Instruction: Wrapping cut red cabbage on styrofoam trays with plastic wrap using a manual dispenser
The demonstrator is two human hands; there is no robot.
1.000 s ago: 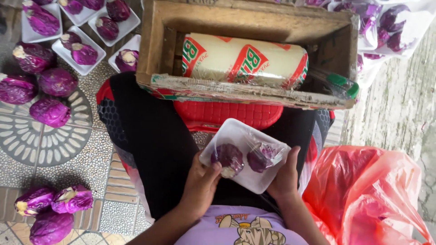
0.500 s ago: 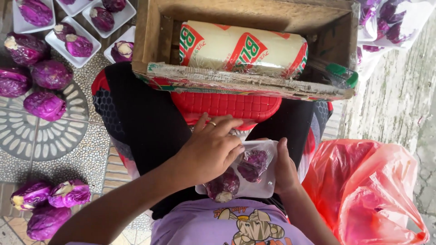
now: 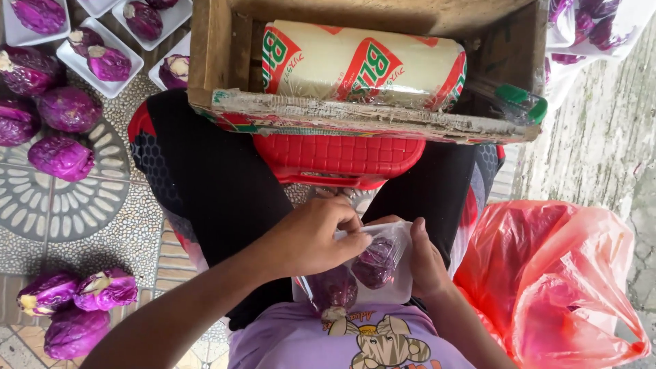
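Patterned paving (image 3: 65, 198) holds loose purple cabbages (image 3: 61, 156) beside a seated person. On their lap, the left hand (image 3: 311, 236) pinches clear film (image 3: 389, 239) over a white tray (image 3: 393, 290) of cabbages, which the right hand (image 3: 425, 263) grips at its edge.

Thin, clear plastic film (image 3: 386, 239) — glossy and crinkled — is stretched over a white foam tray (image 3: 400, 290) holding small purple cabbages (image 3: 374, 263) with smooth, waxy leaves. A rough, weathered wooden crate (image 3: 355, 119) with a frayed, splintered edge holds a shiny roll of wrap (image 3: 362, 68). Under it sits a red moulded plastic stool (image 3: 338, 157) with a gridded surface. A glossy, wrinkled red plastic bag (image 3: 553, 280) lies on the pebbled floor (image 3: 116, 239) — matt and gritty. The trousers (image 3: 219, 198) are matt black cloth.
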